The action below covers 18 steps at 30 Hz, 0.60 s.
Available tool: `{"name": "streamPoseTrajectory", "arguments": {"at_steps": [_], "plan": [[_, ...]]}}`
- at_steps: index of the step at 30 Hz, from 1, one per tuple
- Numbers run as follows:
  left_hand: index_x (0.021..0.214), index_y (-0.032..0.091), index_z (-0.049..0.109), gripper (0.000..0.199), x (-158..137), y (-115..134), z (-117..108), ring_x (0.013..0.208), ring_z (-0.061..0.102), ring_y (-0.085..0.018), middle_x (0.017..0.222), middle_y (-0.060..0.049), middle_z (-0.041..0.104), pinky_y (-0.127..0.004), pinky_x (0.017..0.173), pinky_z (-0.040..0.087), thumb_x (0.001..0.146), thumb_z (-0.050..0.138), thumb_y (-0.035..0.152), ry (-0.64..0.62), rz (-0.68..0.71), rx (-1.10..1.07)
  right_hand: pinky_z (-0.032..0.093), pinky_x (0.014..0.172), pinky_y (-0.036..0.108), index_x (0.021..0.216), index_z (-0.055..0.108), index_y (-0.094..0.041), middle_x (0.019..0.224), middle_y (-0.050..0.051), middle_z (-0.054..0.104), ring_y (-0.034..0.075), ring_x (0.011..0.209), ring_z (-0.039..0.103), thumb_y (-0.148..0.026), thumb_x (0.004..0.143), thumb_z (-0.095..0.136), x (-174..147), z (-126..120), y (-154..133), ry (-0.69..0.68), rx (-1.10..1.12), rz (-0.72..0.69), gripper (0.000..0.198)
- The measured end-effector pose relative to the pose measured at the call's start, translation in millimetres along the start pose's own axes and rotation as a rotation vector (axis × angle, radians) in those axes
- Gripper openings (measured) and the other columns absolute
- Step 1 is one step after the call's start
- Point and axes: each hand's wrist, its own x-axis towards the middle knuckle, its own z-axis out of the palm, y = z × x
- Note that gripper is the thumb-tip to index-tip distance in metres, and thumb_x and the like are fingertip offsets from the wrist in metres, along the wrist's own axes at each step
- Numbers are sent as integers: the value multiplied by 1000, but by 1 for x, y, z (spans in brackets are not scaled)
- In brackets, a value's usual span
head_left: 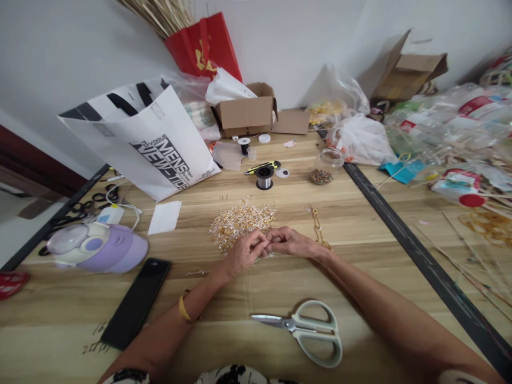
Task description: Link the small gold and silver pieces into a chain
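My left hand point(248, 247) and my right hand point(291, 242) meet at the fingertips, both pinched closed. Whatever lies between the fingers is too small to make out. Right behind them spreads a heap of small gold and silver pieces point(236, 220), like links or beads on wire. To the right of my right hand lies a gold chain point(316, 221), partly hidden by the wrist. A short silvery strand point(198, 273) rests left of my left hand. Scissors with pale handles point(302, 325) lie nearer to me, blades pointing left.
Beyond the heap stand a wire spool point(264, 178), a yellow cutter knife point(262, 167) and a jar of beads point(325, 169). A black phone point(136, 304) and a purple device point(104, 248) lie left, near a white paper bag point(140, 144). Plastic bottles point(472, 114) crowd the right.
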Motion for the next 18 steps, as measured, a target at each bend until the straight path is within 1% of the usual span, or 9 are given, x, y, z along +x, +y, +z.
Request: {"name": "streamPoseTrajectory", "arguments": {"at_steps": [4, 8, 10, 12, 18], "plan": [[82, 15, 51, 19, 0, -1, -1, 61, 62, -13, 66, -2, 63, -23, 61, 48, 88, 50, 34, 12, -19, -9, 30, 51, 18, 79, 59, -12, 65, -2, 55, 6, 56, 43, -39, 82, 61, -1, 1, -5, 33, 5, 5, 28], [79, 14, 55, 23, 1, -3, -3, 62, 60, -13, 66, -2, 63, -23, 61, 46, 88, 50, 35, 26, -26, 50, 20, 42, 18, 79, 58, -13, 51, -9, 39, 4, 44, 28, -39, 82, 61, -2, -2, -4, 58, 28, 27, 26], [75, 14, 58, 26, 2, -4, -3, 62, 58, -12, 66, -3, 62, -23, 62, 45, 87, 49, 35, 28, -20, 96, 16, 39, 18, 81, 57, -13, 48, -10, 34, 4, 41, 23, -39, 82, 61, -3, -4, -1, 62, 22, 35, 26], [72, 13, 60, 28, 2, -5, -4, 62, 57, -12, 66, -3, 62, -23, 62, 45, 87, 49, 35, 25, -26, 112, 16, 38, 18, 81, 57, -14, 47, -11, 32, 4, 40, 23, -40, 83, 61, -3, -5, 1, 68, 21, 35, 27], [72, 12, 61, 27, 3, -4, -6, 58, 53, -10, 64, -2, 59, -21, 57, 41, 85, 51, 34, -11, -70, 37, 17, 37, 17, 83, 54, -14, 48, -11, 33, 3, 40, 24, -44, 83, 60, -3, -4, 2, 85, 59, 32, 30]]}}
